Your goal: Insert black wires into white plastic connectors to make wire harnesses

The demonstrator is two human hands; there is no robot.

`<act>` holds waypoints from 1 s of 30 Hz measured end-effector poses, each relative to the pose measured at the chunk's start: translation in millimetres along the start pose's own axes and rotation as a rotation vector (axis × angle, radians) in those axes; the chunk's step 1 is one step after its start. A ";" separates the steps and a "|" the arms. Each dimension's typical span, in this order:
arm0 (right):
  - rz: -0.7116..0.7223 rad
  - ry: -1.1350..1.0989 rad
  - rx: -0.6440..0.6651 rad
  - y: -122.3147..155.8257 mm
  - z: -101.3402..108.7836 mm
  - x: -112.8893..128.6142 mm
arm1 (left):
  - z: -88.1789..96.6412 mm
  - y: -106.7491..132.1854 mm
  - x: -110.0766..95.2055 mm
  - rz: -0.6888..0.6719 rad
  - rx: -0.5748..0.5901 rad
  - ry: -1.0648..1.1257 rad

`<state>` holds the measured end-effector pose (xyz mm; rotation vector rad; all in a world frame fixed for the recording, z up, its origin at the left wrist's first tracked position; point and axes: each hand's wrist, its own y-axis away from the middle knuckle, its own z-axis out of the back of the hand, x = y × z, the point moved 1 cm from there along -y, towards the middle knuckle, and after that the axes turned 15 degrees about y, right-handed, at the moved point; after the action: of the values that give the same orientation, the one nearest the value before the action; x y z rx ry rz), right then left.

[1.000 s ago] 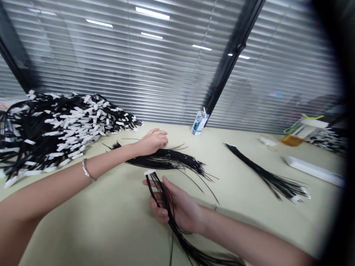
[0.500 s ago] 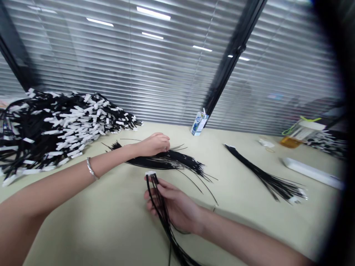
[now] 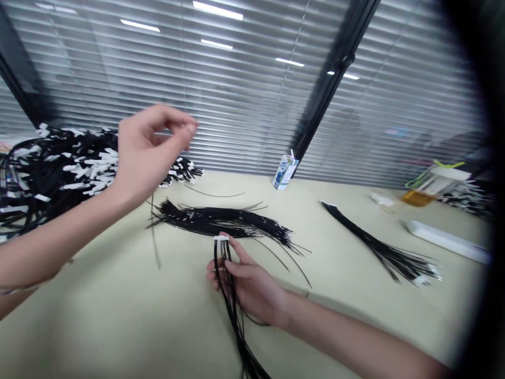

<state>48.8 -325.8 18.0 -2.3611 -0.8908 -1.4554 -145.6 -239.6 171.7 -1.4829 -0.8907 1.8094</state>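
Observation:
My left hand (image 3: 148,152) is raised above the table with thumb and forefinger pinched together. A single thin black wire (image 3: 154,239) hangs blurred below it. My right hand (image 3: 246,284) rests low over the table, fingers closed on a bundle of black wires (image 3: 232,305) that ends in a white connector (image 3: 221,238) at the top. Just behind the right hand a loose pile of black wires (image 3: 221,220) lies on the beige table (image 3: 118,316).
A big heap of black wire harnesses with white connectors (image 3: 59,168) fills the left rear. Another black bundle (image 3: 374,247) lies at right, beside a white power strip (image 3: 445,242). A small drink carton (image 3: 284,172) stands by the blinds, a clear container (image 3: 418,195) further right.
My left hand has lifted off the loose wire pile, up and to the left, in a pinch with one strand trailing. My right hand has barely moved, still holding the bundle.

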 end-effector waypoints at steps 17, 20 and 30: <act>0.116 0.566 -0.248 -2.5 -3.6 2.8 | -22.5 157.5 -22.4 1.497 0.160 0.705; 0.050 0.575 -0.277 -3.8 0.0 4.2 | -24.4 158.6 -19.2 1.516 0.152 0.700; -0.320 0.525 0.002 -1.7 18.1 44.2 | -21.9 159.1 -12.9 1.489 0.141 0.615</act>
<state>75.3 -299.1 47.4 -1.7383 -1.1392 -2.0534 -129.9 -339.1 46.0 -2.6504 0.9173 1.8614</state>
